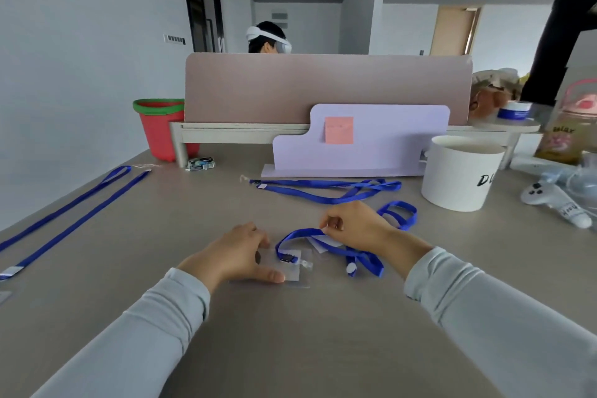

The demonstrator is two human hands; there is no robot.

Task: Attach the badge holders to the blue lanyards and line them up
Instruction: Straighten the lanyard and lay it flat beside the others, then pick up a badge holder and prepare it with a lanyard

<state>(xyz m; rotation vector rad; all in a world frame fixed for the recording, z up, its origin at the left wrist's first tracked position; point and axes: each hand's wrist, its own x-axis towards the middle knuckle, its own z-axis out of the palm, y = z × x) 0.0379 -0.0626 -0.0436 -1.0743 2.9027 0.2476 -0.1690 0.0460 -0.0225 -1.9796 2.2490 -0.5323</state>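
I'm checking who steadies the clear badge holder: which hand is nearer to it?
Left. The left hand rests on the badge holder; the right hand is beyond it to the right, pinching the blue lanyard.

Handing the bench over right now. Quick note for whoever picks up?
Left hand rests on the clear plastic badge holder.
Right hand pinches the blue fabric lanyard; its black clip lies on the holder, latched or not I cannot tell.
Done, apparently: two straight blue lanyards side by side, far left.
Left: finish this one, then the loose blue lanyard by the lilac board; line up.
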